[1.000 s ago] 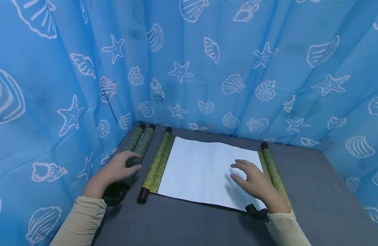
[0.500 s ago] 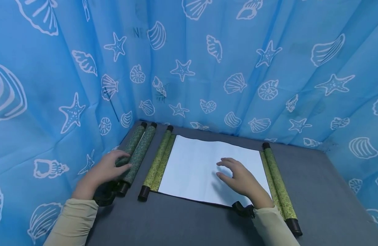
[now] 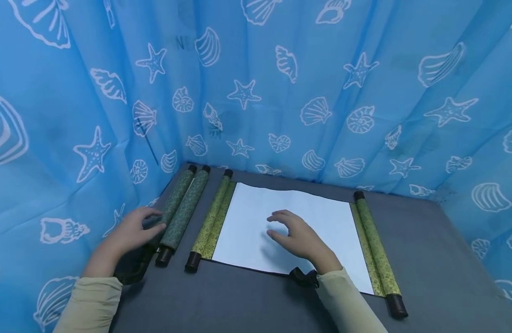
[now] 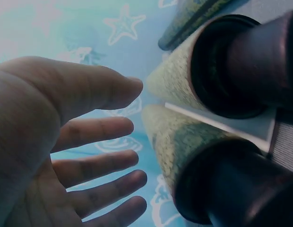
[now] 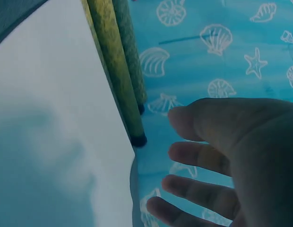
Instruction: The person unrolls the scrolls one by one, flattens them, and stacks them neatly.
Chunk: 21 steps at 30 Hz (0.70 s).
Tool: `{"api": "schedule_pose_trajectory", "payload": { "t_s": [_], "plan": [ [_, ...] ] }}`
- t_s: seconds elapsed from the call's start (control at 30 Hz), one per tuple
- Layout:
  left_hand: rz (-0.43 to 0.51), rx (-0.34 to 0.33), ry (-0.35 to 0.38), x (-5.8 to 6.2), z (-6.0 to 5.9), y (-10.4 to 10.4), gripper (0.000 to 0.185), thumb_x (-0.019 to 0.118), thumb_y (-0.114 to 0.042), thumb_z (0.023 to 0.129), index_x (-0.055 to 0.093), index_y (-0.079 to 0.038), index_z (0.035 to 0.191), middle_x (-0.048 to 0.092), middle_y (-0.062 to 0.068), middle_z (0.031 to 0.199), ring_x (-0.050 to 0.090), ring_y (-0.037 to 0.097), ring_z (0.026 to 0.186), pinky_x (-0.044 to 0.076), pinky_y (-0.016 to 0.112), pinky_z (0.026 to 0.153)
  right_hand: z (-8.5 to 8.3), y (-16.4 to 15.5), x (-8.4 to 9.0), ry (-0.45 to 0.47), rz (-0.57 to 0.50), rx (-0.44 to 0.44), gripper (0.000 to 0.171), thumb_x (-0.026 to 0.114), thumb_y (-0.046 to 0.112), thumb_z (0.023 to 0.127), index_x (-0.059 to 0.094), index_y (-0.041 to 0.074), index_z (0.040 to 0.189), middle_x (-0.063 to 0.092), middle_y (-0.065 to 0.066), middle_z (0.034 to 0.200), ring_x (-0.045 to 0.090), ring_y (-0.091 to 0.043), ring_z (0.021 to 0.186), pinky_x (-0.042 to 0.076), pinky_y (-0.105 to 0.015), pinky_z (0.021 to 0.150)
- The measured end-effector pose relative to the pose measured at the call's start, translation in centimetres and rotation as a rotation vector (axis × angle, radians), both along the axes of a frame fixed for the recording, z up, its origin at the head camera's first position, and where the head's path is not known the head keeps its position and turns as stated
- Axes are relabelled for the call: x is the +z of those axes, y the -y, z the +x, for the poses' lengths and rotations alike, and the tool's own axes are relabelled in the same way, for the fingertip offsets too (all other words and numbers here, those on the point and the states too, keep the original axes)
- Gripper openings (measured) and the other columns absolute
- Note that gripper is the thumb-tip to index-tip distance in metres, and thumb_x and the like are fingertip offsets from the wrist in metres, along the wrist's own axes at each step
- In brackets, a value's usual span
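My left hand (image 3: 128, 233) hovers at the left edge of a green scroll (image 3: 186, 212), whose two rolls lie side by side with dark knobs at the ends. In the left wrist view the thumb and fingers are spread apart beside the green rolls (image 4: 184, 151), holding nothing. Above the white paper (image 3: 247, 217) of an unrolled yellow-green scroll hangs my right hand (image 3: 299, 238), its fingers loosely bent and its shadow on the sheet. That scroll's left roller (image 3: 212, 217) and right roller (image 3: 377, 245) flank the paper. Nothing sits between the right fingers in the right wrist view either.
A grey tabletop (image 3: 231, 305) carries both scrolls. Behind and to the left hangs a blue curtain (image 3: 264, 115) printed with white shells and starfish. Dark wrist mounts (image 3: 303, 277) sit under each wrist.
My right hand has moved left across the paper, away from the right roller. The left hand has shifted left and slightly down, off the green rolls. The scrolls lie as before.
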<state>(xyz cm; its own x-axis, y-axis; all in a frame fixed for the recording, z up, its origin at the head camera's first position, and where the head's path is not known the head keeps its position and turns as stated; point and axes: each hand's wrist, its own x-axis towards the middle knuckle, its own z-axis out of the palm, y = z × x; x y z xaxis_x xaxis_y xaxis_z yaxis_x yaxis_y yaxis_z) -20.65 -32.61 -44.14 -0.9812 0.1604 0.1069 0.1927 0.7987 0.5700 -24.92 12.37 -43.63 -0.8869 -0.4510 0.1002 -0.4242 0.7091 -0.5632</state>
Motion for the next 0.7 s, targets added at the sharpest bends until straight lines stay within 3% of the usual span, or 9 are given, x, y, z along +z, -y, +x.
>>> {"api": "schedule_pose_trajectory", "payload": {
  "t_s": [0.37, 0.7],
  "plan": [
    [-0.006, 0.055, 0.044, -1.1, 0.5, 0.7, 0.049, 0.070, -0.035, 0.104, 0.065, 0.000, 0.139, 0.062, 0.029, 0.138, 0.062, 0.051, 0.123, 0.055, 0.064, 0.094, 0.0, 3.9, -1.2, 0.105, -0.128, 0.102, 0.036, 0.068, 0.031, 0.105, 0.071, 0.011, 0.135, 0.066, -0.006, 0.141, 0.065, -0.031, 0.127, 0.055, -0.056, 0.106],
    [0.008, 0.048, 0.052, -1.6, 1.0, 1.0, 0.054, 0.069, -0.034, 0.105, 0.059, 0.001, 0.145, 0.059, 0.030, 0.145, 0.063, 0.052, 0.123, 0.057, 0.064, 0.094, -0.1, 7.9, -1.5, -0.005, -0.084, 0.095, 0.036, 0.064, 0.039, 0.106, 0.074, 0.014, 0.132, 0.069, -0.001, 0.136, 0.067, -0.026, 0.124, 0.057, -0.050, 0.102]
  ]
}}
